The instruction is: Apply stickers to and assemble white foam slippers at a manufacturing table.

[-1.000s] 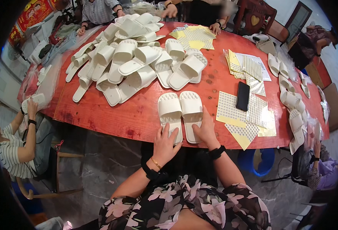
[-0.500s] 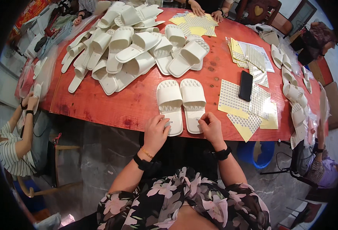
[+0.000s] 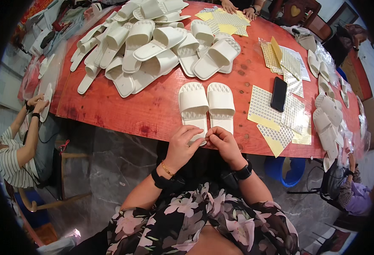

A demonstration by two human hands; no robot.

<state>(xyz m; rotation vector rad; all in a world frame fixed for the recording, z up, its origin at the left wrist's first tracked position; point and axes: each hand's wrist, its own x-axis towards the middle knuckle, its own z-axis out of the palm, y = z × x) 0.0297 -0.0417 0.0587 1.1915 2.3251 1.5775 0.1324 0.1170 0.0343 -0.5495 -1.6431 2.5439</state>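
Both hands, left hand point(image 3: 183, 143) and right hand point(image 3: 223, 142), pinched together at the heels of a white slipper pair point(image 3: 207, 104) on the red surface point(image 3: 153, 110); a large heap of slippers point(image 3: 153, 42) remained.

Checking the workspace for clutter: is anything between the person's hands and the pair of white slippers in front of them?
Nothing visible: left hand and right hand already meet at the heel ends of the pair of white slippers.

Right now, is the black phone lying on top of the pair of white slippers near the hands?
No, the black phone lies on the sticker sheets, to the right of the pair of white slippers.
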